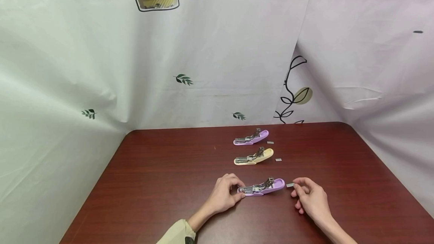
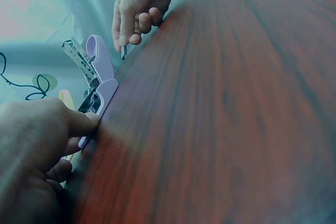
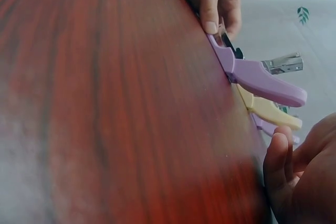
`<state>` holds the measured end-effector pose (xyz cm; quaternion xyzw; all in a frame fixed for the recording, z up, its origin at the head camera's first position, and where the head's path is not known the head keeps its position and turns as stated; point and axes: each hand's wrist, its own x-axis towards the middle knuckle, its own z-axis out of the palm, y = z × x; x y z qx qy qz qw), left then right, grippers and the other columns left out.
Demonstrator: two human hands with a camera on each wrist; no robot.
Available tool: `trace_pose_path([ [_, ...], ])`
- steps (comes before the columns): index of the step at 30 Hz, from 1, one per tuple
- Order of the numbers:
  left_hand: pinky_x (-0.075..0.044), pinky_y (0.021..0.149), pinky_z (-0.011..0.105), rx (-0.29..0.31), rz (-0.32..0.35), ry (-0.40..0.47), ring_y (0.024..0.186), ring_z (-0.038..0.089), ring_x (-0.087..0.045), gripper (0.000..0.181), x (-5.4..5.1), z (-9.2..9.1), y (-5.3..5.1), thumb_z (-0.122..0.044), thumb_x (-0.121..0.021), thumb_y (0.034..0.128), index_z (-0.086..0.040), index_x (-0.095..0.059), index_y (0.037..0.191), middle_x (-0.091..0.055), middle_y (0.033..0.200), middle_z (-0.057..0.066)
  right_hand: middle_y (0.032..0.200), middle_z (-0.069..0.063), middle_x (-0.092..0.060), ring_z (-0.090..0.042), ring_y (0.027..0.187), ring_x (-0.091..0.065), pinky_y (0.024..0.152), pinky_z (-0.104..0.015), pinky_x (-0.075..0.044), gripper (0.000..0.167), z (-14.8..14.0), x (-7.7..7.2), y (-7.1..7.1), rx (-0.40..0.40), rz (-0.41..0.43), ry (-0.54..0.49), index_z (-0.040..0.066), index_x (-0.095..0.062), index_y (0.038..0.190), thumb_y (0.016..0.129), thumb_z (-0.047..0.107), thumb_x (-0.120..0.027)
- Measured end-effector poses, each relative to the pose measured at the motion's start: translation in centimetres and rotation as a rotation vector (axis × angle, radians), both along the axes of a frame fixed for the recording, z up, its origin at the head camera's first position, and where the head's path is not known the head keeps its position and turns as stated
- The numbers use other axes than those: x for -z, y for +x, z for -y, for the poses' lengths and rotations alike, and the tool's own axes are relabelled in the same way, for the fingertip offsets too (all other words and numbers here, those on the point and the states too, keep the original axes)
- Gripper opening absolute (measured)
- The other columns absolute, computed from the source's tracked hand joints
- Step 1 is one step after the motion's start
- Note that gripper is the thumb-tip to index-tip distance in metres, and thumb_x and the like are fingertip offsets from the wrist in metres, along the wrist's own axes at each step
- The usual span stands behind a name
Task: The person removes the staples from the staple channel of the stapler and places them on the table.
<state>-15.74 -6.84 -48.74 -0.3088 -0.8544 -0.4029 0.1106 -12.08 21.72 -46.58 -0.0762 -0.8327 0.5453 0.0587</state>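
Nearest the person lies a purple stapler (image 1: 278, 185), folded open so that its metal inner parts show. My left hand (image 1: 222, 195) pinches its left end between thumb and fingers; the left wrist view shows the thumb against the purple stapler (image 2: 103, 61) too. Just off its right end, my right hand (image 1: 314, 200) pinches a small grey staple strip (image 1: 289, 185) between thumb and forefinger. In the left wrist view that strip (image 2: 124, 52) points downward from the fingertips, apart from the stapler. The right wrist view hides it behind the right hand (image 3: 315, 177).
Farther back are an open yellow stapler (image 1: 268, 154) and another open purple stapler (image 1: 262, 135). Beside each lies a staple strip, one near (image 1: 278, 160), one far (image 1: 270, 142). A brown wooden table (image 1: 162, 168) carries everything, with white patterned cloth (image 1: 220, 48) around it.
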Motion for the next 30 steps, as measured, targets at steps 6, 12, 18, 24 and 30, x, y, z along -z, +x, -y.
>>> trace_pose_path([
  [6, -0.038, 0.068, 0.016, -0.001, 0.021, 0.001, 0.077, 0.006, -0.051, 0.018, -0.05, -0.03, 0.11, -0.009, -0.086, 0.0729, -0.013, -0.076, 0.087, -0.064, 0.085, -0.009, 0.070, -0.009, -0.066, -0.018, 0.042, -0.057, 0.039, -0.035, -0.049, 0.015, -0.18, 0.10, -0.01, -0.008, 0.017, 0.024, -0.002, -0.061, 0.109, 0.096, 0.003, -0.058],
  [12, -0.038, 0.068, 0.016, -0.001, 0.020, -0.002, 0.077, 0.006, -0.050, 0.018, -0.07, -0.03, 0.07, -0.009, -0.086, 0.0730, -0.014, -0.076, 0.087, -0.064, 0.084, -0.009, 0.070, -0.008, -0.066, -0.018, 0.042, -0.056, 0.038, -0.034, -0.048, 0.015, -0.32, 0.06, -0.09, -0.020, 0.039, 0.039, -0.003, -0.061, 0.110, 0.096, 0.004, -0.059],
  [18, -0.038, 0.068, 0.016, 0.000, 0.018, -0.002, 0.077, 0.005, -0.050, 0.018, -0.01, -0.07, 0.02, -0.009, -0.086, 0.0730, -0.014, -0.076, 0.087, -0.064, 0.085, -0.010, 0.070, -0.007, -0.065, -0.019, 0.042, -0.056, 0.039, -0.035, -0.049, 0.015, -0.40, -0.12, -0.11, -0.019, 0.068, 0.036, -0.003, -0.061, 0.109, 0.096, 0.003, -0.059],
  [24, -0.038, 0.069, 0.016, 0.000, 0.018, 0.004, 0.078, 0.006, -0.050, 0.018, 0.02, 0.01, 0.09, -0.009, -0.086, 0.0735, -0.014, -0.075, 0.087, -0.064, 0.085, -0.009, 0.070, -0.008, -0.065, -0.019, 0.043, -0.056, 0.039, -0.036, -0.049, 0.017, -0.37, -0.21, -0.23, -0.019, 0.091, 0.014, -0.005, -0.060, 0.111, 0.095, 0.002, -0.058],
  [30, -0.037, 0.068, 0.017, -0.003, 0.014, -0.001, 0.077, 0.005, -0.048, 0.019, 0.04, 0.22, 0.15, -0.009, -0.085, 0.0740, -0.014, -0.074, 0.088, -0.064, 0.086, -0.008, 0.070, -0.008, -0.065, -0.020, 0.044, -0.057, 0.040, -0.036, -0.050, 0.020, -0.32, -0.23, -0.20, -0.019, 0.095, -0.028, -0.007, -0.058, 0.115, 0.097, 0.000, -0.056],
])
